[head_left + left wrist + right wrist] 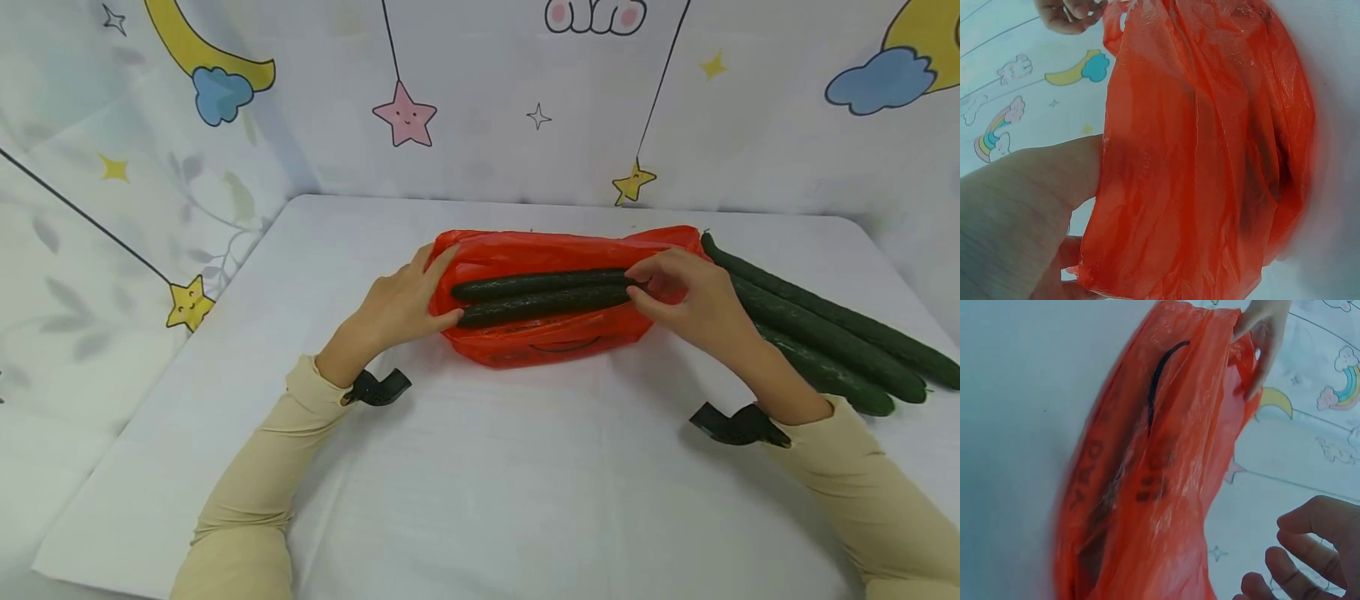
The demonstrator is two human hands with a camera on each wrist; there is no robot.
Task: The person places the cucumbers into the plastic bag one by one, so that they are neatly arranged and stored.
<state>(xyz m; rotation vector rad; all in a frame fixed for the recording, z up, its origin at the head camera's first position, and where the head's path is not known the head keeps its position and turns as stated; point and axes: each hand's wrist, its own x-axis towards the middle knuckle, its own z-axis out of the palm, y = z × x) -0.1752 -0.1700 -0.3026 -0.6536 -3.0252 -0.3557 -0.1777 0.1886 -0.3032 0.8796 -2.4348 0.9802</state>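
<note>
Spreading your left hand (401,307) wide, you are apparently bracing the red plastic bag (540,250) so two long dark-green cucumbers (543,305) are lying uncovered inside, your loosely curved, empty right hand (701,304) hovering nearby.

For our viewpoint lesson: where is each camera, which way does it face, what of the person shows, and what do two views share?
Head: worn there, facing forward and down at table, red bag and cucumbers; left hand, right hand and sleeves show.
Left wrist: worn there, facing the bag; left hand at left, part of right hand at top.
Right wrist: worn there, facing the bag's printed side; right hand lower right, left hand upper right.
Both wrist views share the bag, both hands and the backdrop.
</note>
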